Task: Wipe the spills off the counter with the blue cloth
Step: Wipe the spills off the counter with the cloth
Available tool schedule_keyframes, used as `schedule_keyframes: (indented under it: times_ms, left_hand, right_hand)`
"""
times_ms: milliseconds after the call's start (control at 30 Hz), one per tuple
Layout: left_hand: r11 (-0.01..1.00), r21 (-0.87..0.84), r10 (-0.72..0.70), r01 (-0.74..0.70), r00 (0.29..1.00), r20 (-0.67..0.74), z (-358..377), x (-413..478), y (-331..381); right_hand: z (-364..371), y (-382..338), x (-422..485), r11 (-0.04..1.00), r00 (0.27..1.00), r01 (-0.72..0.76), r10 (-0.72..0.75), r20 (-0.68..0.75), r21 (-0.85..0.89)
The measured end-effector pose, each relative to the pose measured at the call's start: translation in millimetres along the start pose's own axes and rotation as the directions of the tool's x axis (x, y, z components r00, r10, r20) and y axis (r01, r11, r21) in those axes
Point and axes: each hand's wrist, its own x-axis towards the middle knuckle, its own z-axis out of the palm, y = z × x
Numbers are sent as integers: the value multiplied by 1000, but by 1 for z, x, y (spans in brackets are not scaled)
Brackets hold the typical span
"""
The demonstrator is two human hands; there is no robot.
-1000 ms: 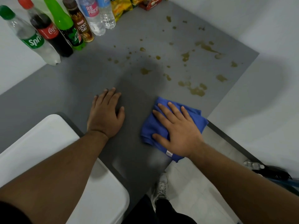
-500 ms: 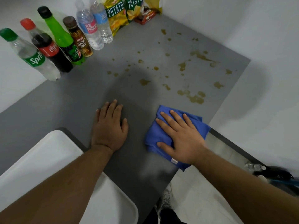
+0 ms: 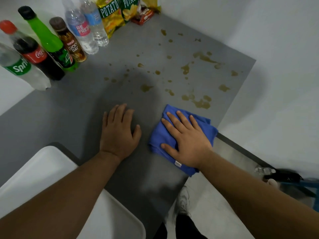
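The blue cloth (image 3: 208,129) lies folded on the grey counter (image 3: 69,104) near its front right edge. My right hand (image 3: 188,142) presses flat on top of it, fingers spread and pointing away from me. My left hand (image 3: 119,133) rests palm down on the bare counter just left of the cloth, holding nothing. Brownish spills are scattered beyond the cloth. The nearest patch (image 3: 200,102) sits just past the cloth's far edge, a smaller one (image 3: 145,87) lies ahead of my left hand, and more (image 3: 204,57) spread toward the far right corner.
Several drink bottles (image 3: 51,47) stand in a row along the back left wall, with crisp bags (image 3: 112,14) and a red packet (image 3: 144,17) in the far corner. A white tray-like surface (image 3: 39,171) is at the near left. The counter's right edge drops to the floor, where a shoe (image 3: 183,202) shows.
The view has shifted so the far corner and crisp bags show more. Both hands and the cloth stay in nearly the same place on the counter.
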Motion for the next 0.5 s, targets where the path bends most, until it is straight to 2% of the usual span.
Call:
schedule_keyframes:
  times_ms: [100, 167, 233, 333, 400, 500]
  left_hand:
    - [988, -132, 80, -76, 996, 26, 3, 27, 30]
    - [982, -171, 90, -74, 992, 84, 8, 40, 51]
    - [986, -158, 65, -45, 990, 125, 15, 44, 64]
    - [992, -126, 42, -27, 992, 116, 24, 41, 66]
    - [991, -129, 44, -31, 994, 96, 26, 42, 64]
    - [992, -123, 43, -31, 994, 97, 26, 42, 65]
  right_hand:
    - [-1, 23, -12, 1000, 1000, -20, 20, -7, 12]
    - [-5, 34, -8, 998, 998, -69, 69, -6, 2]
    - [-10, 39, 5, 992, 992, -129, 129, 0, -3]
    - [-14, 33, 29, 983, 983, -181, 181, 4, -11]
    - [-14, 29, 37, 986, 986, -166, 166, 13, -34]
    - [-14, 34, 27, 997, 997, -69, 70, 30, -30]
